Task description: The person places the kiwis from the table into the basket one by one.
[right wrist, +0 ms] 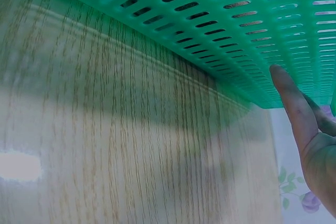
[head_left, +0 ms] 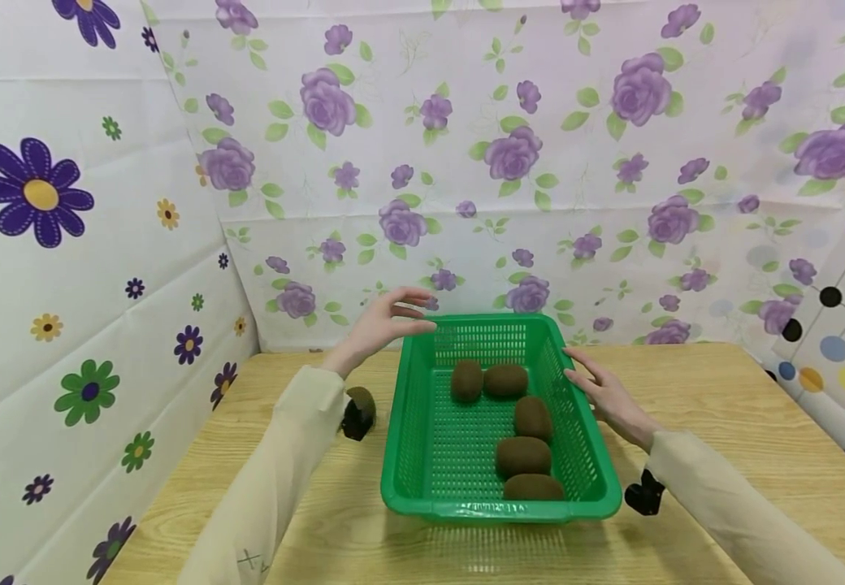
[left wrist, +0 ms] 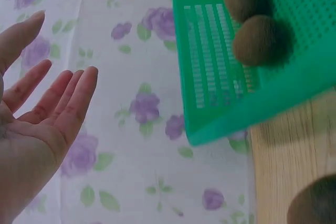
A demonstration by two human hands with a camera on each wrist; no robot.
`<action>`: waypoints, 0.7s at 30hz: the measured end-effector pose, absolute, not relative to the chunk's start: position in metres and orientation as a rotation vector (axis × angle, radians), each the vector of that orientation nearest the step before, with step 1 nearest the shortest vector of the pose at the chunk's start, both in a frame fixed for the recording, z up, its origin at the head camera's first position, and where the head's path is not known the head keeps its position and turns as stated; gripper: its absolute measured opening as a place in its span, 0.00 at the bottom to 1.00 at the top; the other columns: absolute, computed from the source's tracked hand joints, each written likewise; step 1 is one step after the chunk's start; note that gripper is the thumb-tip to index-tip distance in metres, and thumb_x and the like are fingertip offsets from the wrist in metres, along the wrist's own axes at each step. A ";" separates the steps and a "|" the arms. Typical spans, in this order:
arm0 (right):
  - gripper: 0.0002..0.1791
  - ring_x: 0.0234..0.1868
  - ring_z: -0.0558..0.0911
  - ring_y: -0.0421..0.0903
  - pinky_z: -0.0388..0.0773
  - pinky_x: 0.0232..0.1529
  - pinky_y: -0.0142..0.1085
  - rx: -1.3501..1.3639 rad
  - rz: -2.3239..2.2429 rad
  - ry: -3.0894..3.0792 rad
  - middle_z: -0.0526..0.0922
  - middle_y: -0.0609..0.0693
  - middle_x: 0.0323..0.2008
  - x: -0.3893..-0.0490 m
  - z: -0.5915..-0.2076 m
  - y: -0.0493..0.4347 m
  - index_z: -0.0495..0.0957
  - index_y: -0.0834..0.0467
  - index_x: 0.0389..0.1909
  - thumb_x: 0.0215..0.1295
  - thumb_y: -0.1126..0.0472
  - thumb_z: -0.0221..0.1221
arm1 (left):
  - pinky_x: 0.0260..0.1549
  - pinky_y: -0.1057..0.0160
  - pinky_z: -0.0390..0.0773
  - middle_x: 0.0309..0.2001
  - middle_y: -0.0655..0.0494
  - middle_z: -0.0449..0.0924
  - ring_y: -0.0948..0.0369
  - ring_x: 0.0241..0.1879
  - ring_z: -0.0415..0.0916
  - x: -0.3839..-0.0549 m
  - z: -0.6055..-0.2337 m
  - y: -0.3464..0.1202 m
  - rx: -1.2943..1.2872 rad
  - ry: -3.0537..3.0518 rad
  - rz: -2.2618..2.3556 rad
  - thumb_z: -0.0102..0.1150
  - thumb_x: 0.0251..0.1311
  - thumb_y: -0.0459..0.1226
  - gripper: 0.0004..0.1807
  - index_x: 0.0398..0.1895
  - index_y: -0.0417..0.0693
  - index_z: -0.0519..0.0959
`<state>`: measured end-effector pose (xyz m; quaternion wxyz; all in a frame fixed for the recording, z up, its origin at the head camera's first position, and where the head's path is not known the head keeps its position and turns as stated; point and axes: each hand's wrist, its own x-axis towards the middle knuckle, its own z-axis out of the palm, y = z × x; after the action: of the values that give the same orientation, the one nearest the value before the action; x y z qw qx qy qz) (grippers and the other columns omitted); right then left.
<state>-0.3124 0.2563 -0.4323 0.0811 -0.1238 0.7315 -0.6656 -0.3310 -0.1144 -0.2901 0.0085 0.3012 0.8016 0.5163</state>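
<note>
A green plastic basket [head_left: 496, 510] stands on the table with several brown, fuzzy kiwis inside, among them one near the back [head_left: 466, 380] and another by the right wall [head_left: 533, 418]. My left hand [head_left: 386, 323] hovers by the basket's back left corner, fingers parted and holding nothing; the left wrist view shows its palm apart from the basket. Along the right side, my right hand [head_left: 605, 394] has its fingers extended at the rim. In the right wrist view, a fingertip [right wrist: 275, 72] is at the slotted outer wall. Outside the basket, a kiwi [head_left: 364, 398] lies left, partly hidden by the wrist camera.
The light wood table [head_left: 686, 390] extends on both sides of the basket. A cloth with purple roses [head_left: 513, 154] hangs behind it. More patterned cloth hangs at the left [head_left: 86, 325] and right [head_left: 839, 349]. Black wrist cameras sit under both sleeves.
</note>
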 end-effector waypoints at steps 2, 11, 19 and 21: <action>0.33 0.42 0.75 0.56 0.75 0.35 0.52 -0.372 -1.984 2.188 0.56 0.68 0.60 -0.312 -0.432 0.256 0.43 0.48 0.71 0.69 0.51 0.46 | 0.45 0.56 0.70 0.53 0.49 0.69 0.50 0.51 0.68 -0.332 -0.292 -0.124 0.926 2.516 1.638 0.62 0.55 0.38 0.26 0.57 0.46 0.69; 0.33 0.28 0.75 0.47 0.76 0.33 0.50 -0.346 -1.960 2.221 0.67 0.65 0.36 -0.312 -0.431 0.255 0.44 0.46 0.71 0.69 0.48 0.46 | 0.43 0.56 0.72 0.53 0.46 0.68 0.50 0.50 0.68 -0.332 -0.315 -0.163 0.712 2.525 1.668 0.61 0.56 0.36 0.25 0.57 0.43 0.68; 0.34 0.31 0.76 0.49 0.75 0.33 0.51 -0.353 -1.958 2.222 0.67 0.67 0.45 -0.311 -0.432 0.254 0.44 0.47 0.71 0.69 0.49 0.46 | 0.46 0.52 0.69 0.53 0.41 0.67 0.44 0.51 0.66 -0.329 -0.340 -0.186 0.615 2.554 1.690 0.62 0.55 0.34 0.28 0.58 0.37 0.66; 0.34 0.30 0.76 0.49 0.76 0.33 0.51 -0.350 -1.967 2.220 0.68 0.67 0.42 -0.311 -0.432 0.253 0.44 0.47 0.71 0.69 0.49 0.46 | 0.47 0.51 0.69 0.53 0.40 0.68 0.44 0.51 0.66 -0.328 -0.346 -0.191 0.595 2.578 1.679 0.63 0.54 0.35 0.29 0.58 0.37 0.66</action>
<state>-0.3113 0.2535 -0.4316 0.0773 -0.1168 0.7411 -0.6566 -0.3283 -0.1909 -0.3455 0.0042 0.1899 0.8227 0.5358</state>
